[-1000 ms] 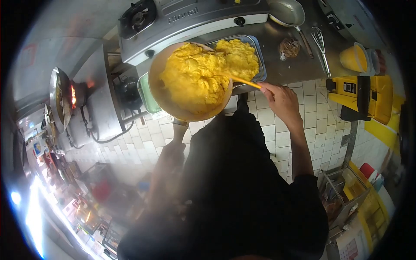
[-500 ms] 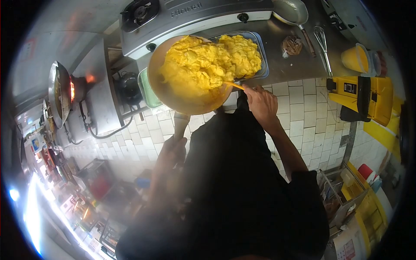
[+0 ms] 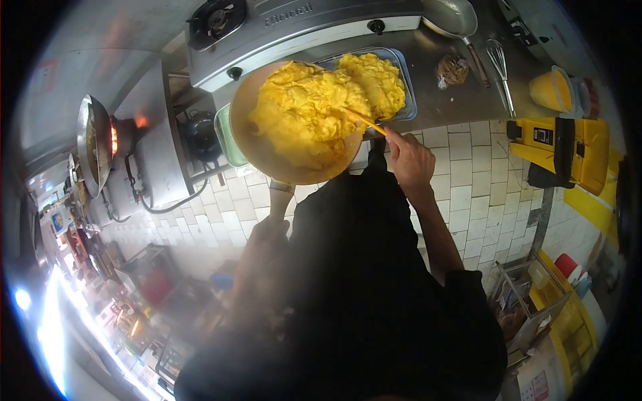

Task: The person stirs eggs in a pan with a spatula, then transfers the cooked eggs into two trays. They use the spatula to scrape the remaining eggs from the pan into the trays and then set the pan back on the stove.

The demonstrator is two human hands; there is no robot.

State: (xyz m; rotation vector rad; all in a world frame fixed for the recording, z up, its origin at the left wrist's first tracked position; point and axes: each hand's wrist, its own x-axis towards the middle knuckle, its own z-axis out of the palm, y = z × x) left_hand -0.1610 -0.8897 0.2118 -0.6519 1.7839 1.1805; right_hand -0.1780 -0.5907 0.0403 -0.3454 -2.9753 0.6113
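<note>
Yellow cooked egg [image 3: 304, 110] lies heaped in the wide pan [image 3: 245, 100] we hold before us, over the front of the metal counter [image 3: 428, 107]. Our left hand [image 3: 269, 234] seems closed around the pan handle [image 3: 280, 202], though steam hazes the fingers too much for us to be sure of each one. With our right hand [image 3: 411, 159] we pinch an orange stick [image 3: 370, 124] between thumb and fingers, its far end in the egg. The pan overlaps a blue-rimmed tray [image 3: 410, 100], which holds more egg beside ours. At the pan's other side, partly hidden under it, sits a green container [image 3: 229, 139]. Beyond the pan we have the stove [image 3: 301, 43]; farther right on the counter lie a small bag [image 3: 453, 69] and a whisk [image 3: 501, 73].
</note>
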